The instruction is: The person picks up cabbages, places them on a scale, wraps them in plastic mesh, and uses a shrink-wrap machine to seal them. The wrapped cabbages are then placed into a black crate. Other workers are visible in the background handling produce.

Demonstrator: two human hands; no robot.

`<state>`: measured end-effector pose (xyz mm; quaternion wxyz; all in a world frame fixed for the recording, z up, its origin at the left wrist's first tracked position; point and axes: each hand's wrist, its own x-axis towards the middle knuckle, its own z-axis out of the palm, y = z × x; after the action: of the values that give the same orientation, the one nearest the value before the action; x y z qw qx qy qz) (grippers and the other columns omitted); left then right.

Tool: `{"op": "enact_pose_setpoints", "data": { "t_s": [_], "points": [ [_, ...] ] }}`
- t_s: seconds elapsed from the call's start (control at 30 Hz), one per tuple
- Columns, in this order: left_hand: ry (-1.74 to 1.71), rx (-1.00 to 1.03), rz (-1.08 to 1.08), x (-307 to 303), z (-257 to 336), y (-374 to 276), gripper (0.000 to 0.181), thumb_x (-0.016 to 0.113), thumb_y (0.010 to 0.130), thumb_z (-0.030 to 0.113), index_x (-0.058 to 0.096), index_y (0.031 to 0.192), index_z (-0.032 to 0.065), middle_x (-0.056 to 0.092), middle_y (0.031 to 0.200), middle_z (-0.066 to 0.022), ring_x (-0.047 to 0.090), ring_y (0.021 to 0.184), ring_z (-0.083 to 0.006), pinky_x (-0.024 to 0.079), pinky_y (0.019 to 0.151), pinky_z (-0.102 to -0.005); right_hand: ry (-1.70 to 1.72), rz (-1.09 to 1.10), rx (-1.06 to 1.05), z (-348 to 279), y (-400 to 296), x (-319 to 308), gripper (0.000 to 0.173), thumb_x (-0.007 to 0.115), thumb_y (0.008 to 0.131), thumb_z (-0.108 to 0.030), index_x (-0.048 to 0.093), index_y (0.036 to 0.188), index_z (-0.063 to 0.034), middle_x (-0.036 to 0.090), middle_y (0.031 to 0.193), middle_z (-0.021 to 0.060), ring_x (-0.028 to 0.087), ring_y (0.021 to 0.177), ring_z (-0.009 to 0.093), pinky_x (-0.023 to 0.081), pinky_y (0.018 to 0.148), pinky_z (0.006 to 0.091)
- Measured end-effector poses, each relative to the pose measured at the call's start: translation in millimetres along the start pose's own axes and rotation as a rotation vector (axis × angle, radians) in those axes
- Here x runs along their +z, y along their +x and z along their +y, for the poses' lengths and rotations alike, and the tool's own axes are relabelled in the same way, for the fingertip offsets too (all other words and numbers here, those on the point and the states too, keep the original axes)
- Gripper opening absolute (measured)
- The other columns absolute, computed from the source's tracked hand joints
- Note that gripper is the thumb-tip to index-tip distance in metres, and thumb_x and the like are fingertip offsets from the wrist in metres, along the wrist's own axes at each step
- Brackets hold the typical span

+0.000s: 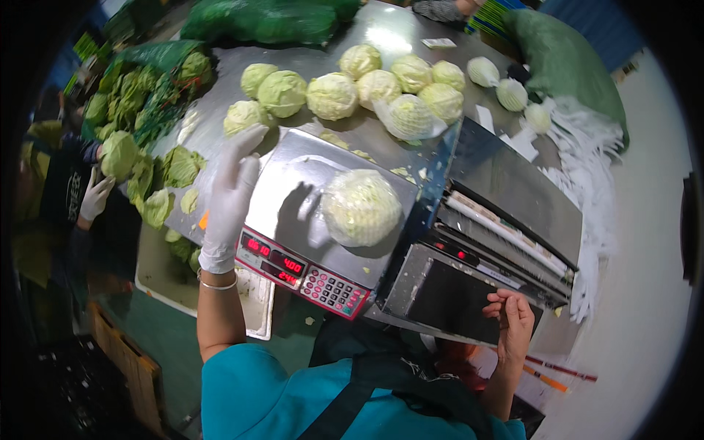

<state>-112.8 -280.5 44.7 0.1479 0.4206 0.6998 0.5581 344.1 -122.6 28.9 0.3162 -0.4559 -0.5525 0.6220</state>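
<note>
My left hand (234,190), in a white glove, is raised beside the left edge of a digital weighing scale (291,165). Its thumb stands apart from the fingers, which reach toward a cabbage (245,116) beyond the scale; I cannot tell if they touch it. On the steel pan sits a cabbage in clear film and a foam net (362,208). My right hand (511,319) is bare, its fingers loosely curled, with nothing visible in them. It hovers over the lower right of the film wrapping machine's black plate (456,294).
Several cabbages (332,96) line the steel table behind the scale. A film roll (506,234) lies across the wrapper, with white foam nets (586,165) to its right. At left a co-worker's gloved hand (98,195) is by a held cabbage (119,154), above a white bin (165,275).
</note>
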Motion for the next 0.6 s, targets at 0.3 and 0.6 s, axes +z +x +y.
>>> {"op": "enact_pose_setpoints", "data": {
  "t_s": [0.3, 0.6],
  "points": [
    [0.266, -0.047, -0.21, 121, 15, -26, 0.08, 0.076, 0.079, 0.018, 0.034, 0.147, 0.0069, 0.047, 0.138, -0.0173, 0.053, 0.121, -0.0316, 0.044, 0.104, -0.0418, 0.097, -0.06, -0.043, 39, -68, -32, 0.023, 0.052, 0.102, -0.018, 0.062, 0.114, -0.0011, 0.069, 0.104, 0.0117, 0.067, 0.085, 0.013, 0.057, 0.078, 0.0281],
    [-0.211, 0.652, -0.471, 344, 127, -240, 0.103, 0.078, 0.076, 0.044, 0.021, 0.153, 0.0067, 0.028, 0.152, -0.0193, 0.031, 0.14, -0.0334, 0.03, 0.113, -0.0472, 0.611, 0.157, -0.363, 80, -160, -79, 0.082, 0.066, 0.092, -0.041, 0.019, 0.151, -0.01, 0.041, 0.142, 0.0132, 0.053, 0.114, 0.021, 0.047, 0.093, 0.0322]
  ]
}}
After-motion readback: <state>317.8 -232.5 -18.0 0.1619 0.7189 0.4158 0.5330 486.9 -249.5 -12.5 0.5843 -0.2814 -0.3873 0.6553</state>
